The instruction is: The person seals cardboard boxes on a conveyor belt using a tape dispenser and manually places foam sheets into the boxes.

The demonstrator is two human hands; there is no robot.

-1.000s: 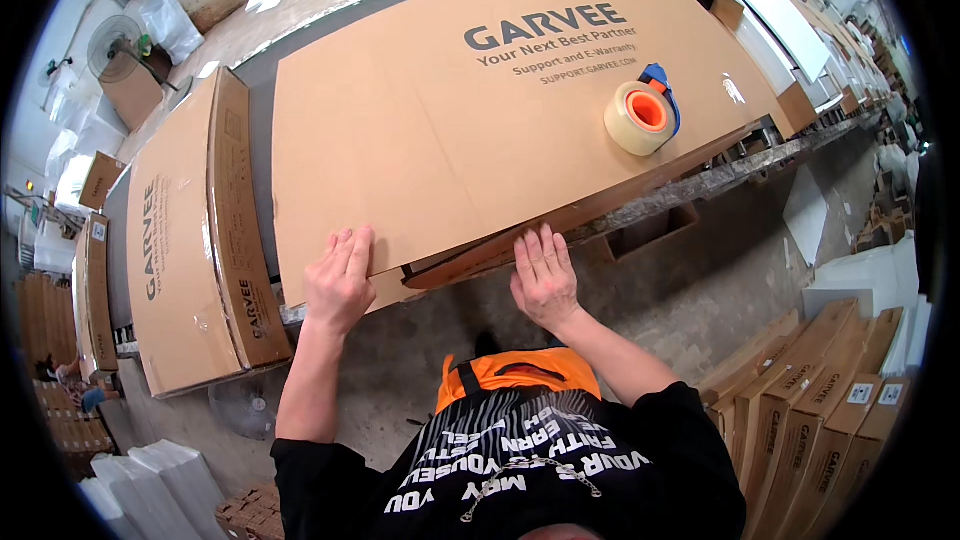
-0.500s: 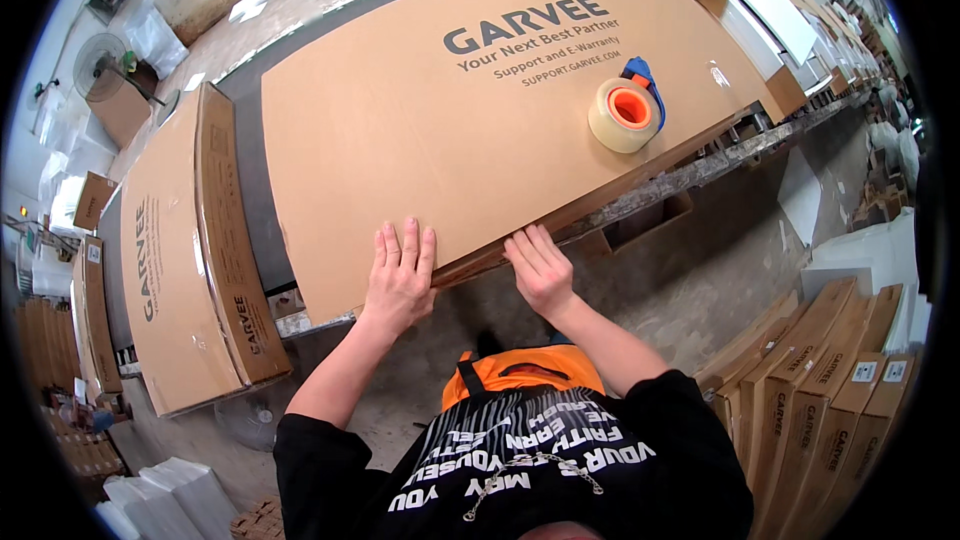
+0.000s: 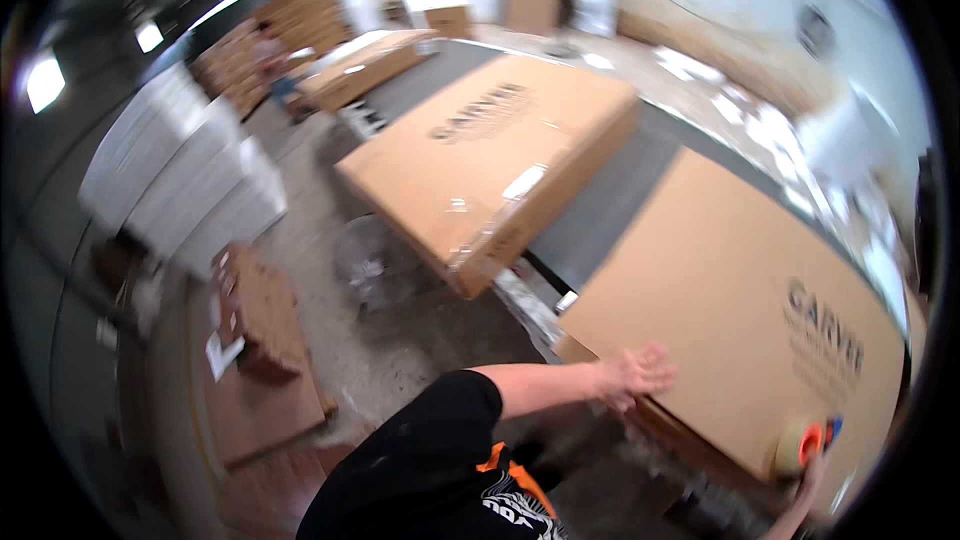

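A large flat cardboard box [image 3: 690, 300] with dark print lies on the work surface at the right. My left hand [image 3: 637, 377] is over its near edge, fingers stretched out and apart, with nothing in them; motion blurs it. On the box top sits a tape dispenser [image 3: 800, 446], with a clear roll, an orange core and a blue part. My right hand [image 3: 813, 472] reaches up from the lower edge and meets the dispenser at its orange core. Its fingers are small, partly hidden and blurred, so their grip does not show.
A second taped carton [image 3: 480, 155] stands farther left along the grey conveyor surface [image 3: 600, 202], its corner overhanging the aisle. White foam stacks [image 3: 190, 170] and a brown carton pile [image 3: 262, 315] are at the left. Another person [image 3: 275, 65] is in the far background.
My view has swung left, showing more of the aisle. My right hand has left the box's near edge and reached the tape dispenser. My left hand has stayed near the box edge.
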